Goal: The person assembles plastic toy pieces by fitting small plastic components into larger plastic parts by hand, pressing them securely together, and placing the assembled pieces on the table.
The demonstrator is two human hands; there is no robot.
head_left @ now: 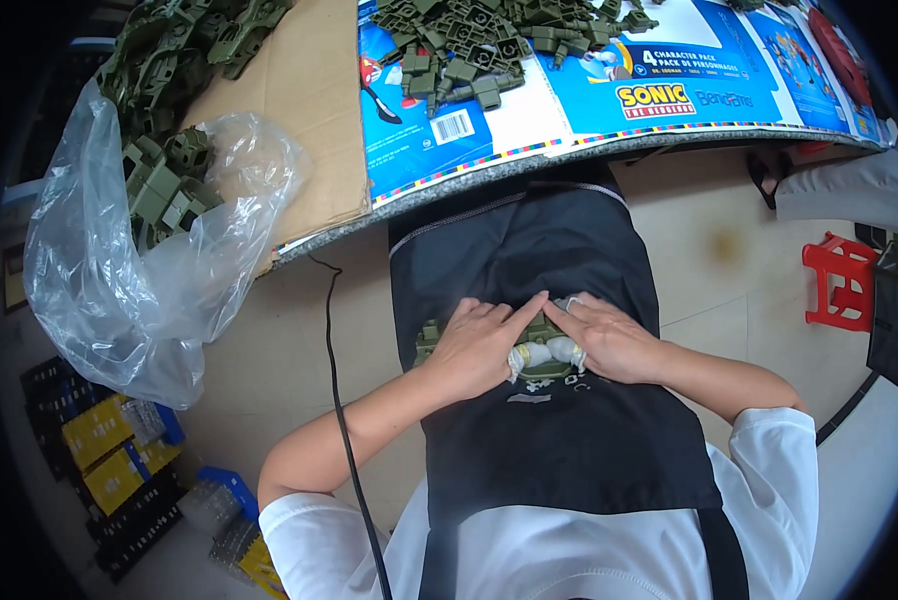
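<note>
A clear plastic bag (129, 290) hangs off the desk (489, 180), olive-green plastic parts (164, 190) inside it. We press both hands, the left hand (479, 345) and the right hand (609, 340), fingers flat and nearly closed, onto one olive-green plastic piece (541, 350) in our aproned lap. A second heap of parts (469, 45) lies on the desk.

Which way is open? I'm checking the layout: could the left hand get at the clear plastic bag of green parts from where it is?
Probably yes. The left hand rests on a green part in the lap; the plastic bag hangs off the table edge on that side, with nothing between.
</note>
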